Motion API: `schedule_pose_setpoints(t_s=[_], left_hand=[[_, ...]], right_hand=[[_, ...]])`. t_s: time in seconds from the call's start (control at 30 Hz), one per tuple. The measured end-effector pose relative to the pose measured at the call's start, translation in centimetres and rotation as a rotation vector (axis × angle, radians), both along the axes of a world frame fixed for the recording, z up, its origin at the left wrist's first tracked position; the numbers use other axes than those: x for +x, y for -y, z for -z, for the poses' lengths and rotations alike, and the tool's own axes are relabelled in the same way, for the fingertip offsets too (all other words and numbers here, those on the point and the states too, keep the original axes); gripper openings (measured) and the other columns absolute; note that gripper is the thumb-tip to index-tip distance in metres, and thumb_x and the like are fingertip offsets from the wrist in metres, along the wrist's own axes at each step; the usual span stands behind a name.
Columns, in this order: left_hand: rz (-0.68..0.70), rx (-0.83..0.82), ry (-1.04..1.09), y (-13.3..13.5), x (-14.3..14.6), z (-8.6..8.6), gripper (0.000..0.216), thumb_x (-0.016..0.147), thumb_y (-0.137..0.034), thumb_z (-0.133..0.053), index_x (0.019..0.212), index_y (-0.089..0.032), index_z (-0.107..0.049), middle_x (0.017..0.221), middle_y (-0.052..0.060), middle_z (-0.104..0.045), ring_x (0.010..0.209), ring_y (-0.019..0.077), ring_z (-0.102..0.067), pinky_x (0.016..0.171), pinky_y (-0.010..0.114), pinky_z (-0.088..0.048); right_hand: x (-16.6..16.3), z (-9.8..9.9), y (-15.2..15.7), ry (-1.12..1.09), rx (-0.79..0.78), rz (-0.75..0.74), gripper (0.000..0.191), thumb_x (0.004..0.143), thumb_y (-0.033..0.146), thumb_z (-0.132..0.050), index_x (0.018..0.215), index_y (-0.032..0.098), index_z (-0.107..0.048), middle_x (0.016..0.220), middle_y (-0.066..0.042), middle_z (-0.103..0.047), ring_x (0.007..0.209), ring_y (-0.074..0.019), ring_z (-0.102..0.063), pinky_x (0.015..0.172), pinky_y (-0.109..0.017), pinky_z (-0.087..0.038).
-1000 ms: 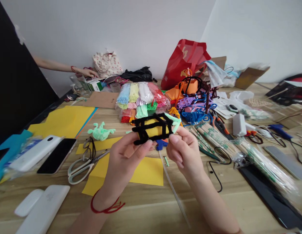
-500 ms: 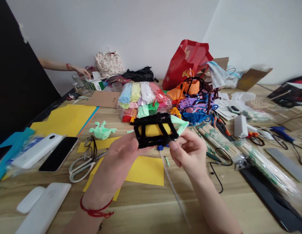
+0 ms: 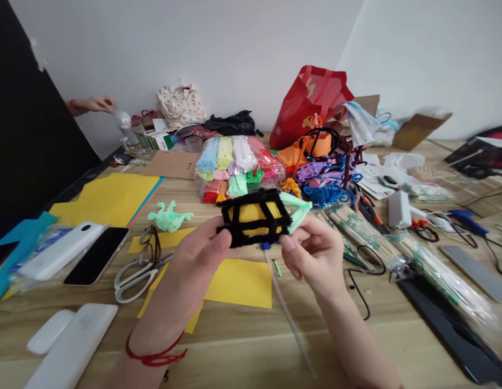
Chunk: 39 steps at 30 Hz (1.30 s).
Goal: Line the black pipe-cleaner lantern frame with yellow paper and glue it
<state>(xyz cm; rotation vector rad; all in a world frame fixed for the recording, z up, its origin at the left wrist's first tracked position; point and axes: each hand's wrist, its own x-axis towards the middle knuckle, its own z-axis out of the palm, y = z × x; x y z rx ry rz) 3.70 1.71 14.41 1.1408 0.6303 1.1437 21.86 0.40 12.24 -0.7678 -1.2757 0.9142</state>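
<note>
Between my two hands, above the table, is a small lantern-like frame (image 3: 256,238) of black pipe cleaners with yellow paper inside and a pale green pipe-cleaner piece (image 3: 298,204) at its right end. My left hand (image 3: 202,254) grips the frame's left end, thumb in front. My right hand (image 3: 315,254) pinches its right end near the green piece. Yellow paper (image 3: 242,283) lies on the table below, with a glue stick (image 3: 293,319) and a short green piece (image 3: 277,267) beside it. White-handled scissors (image 3: 133,282) and a green pipe-cleaner figure (image 3: 169,217) lie to the left.
Bundled pipe cleaners (image 3: 238,165) and a red bag (image 3: 311,102) stand at the back. Phones and power banks lie left; bagged sticks (image 3: 364,229), pliers (image 3: 368,205) and a glue gun (image 3: 467,220) lie right. Another person's hand (image 3: 100,104) holds clear plastic at far left.
My left hand has shifted slightly left, and the black frame has tilted a little. The other person's hand at far left has moved back and lifted clear plastic.
</note>
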Motion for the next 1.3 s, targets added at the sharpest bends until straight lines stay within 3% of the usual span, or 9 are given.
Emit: schedule_pose_setpoints(t_s=[0.2, 0.43, 0.6, 0.8, 0.93, 1.17, 1.3], left_hand=[[-0.135, -0.078, -0.017, -0.3, 0.4, 0.7, 0.032, 0.074, -0.046, -0.085, 0.098, -0.026, -0.080, 0.100, 0.007, -0.080, 0.103, 0.0291, -0.074, 0.102, 0.046, -0.056], [-0.054, -0.056, 0.077, -0.1, 0.3, 0.0, 0.016, 0.083, -0.036, -0.079, 0.098, -0.031, -0.081, 0.106, 0.000, -0.079, 0.114, 0.0255, -0.070, 0.111, 0.042, -0.049], [-0.041, -0.120, 0.094, 0.0, 0.5, -0.1, 0.022, 0.080, -0.040, -0.080, 0.100, -0.031, -0.080, 0.105, -0.001, -0.079, 0.115, 0.0264, -0.070, 0.110, 0.043, -0.050], [-0.044, -0.086, 0.012, -0.1, 0.4, 0.5, 0.033, 0.077, -0.049, -0.081, 0.102, -0.028, -0.080, 0.105, 0.003, -0.079, 0.111, 0.0289, -0.072, 0.107, 0.046, -0.052], [-0.080, -0.131, -0.014, -0.2, 0.2, 0.9, 0.031, 0.073, -0.045, -0.086, 0.097, -0.026, -0.081, 0.100, 0.004, -0.080, 0.104, 0.0288, -0.074, 0.105, 0.047, -0.053], [-0.004, -0.190, -0.004, 0.2, 0.2, 0.8, 0.030, 0.078, -0.041, -0.083, 0.100, -0.020, -0.079, 0.101, 0.006, -0.080, 0.105, 0.0287, -0.073, 0.108, 0.047, -0.051], [0.026, -0.139, 0.001, 0.1, 0.1, 0.6, 0.043, 0.078, -0.051, -0.081, 0.107, -0.021, -0.078, 0.109, 0.008, -0.078, 0.112, 0.0316, -0.071, 0.109, 0.049, -0.050]], right_hand=[[0.3, 0.3, -0.1, 0.117, 0.075, -0.020, 0.012, 0.087, 0.015, -0.072, 0.083, 0.023, -0.064, 0.051, 0.009, -0.055, 0.036, -0.0050, -0.040, 0.036, -0.019, -0.028], [0.1, 0.3, -0.2, 0.173, 0.182, -0.025, 0.016, 0.084, 0.009, -0.072, 0.083, 0.022, -0.063, 0.050, 0.010, -0.054, 0.038, -0.0048, -0.042, 0.040, -0.018, -0.033], [0.2, 0.3, -0.3, 0.162, 0.175, -0.057, 0.018, 0.084, 0.008, -0.072, 0.080, 0.022, -0.062, 0.048, 0.011, -0.053, 0.036, -0.0032, -0.039, 0.042, -0.017, -0.033], [0.0, 0.1, -0.3, 0.178, 0.163, -0.054, 0.018, 0.084, 0.009, -0.072, 0.080, 0.022, -0.061, 0.047, 0.011, -0.054, 0.036, -0.0037, -0.040, 0.043, -0.017, -0.036], [0.0, 0.0, -0.2, 0.266, 0.233, 0.005, 0.020, 0.081, 0.011, -0.074, 0.074, 0.022, -0.060, 0.049, 0.009, -0.055, 0.039, -0.0058, -0.045, 0.044, -0.018, -0.040], [0.0, 0.0, -0.2, 0.256, 0.292, 0.044, 0.026, 0.076, 0.013, -0.081, 0.066, 0.021, -0.059, 0.046, 0.008, -0.055, 0.038, -0.0069, -0.046, 0.041, -0.020, -0.039], [-0.2, -0.1, -0.3, 0.181, 0.186, 0.049, 0.028, 0.075, 0.016, -0.083, 0.063, 0.021, -0.059, 0.043, 0.007, -0.055, 0.035, -0.0063, -0.044, 0.037, -0.019, -0.035]])
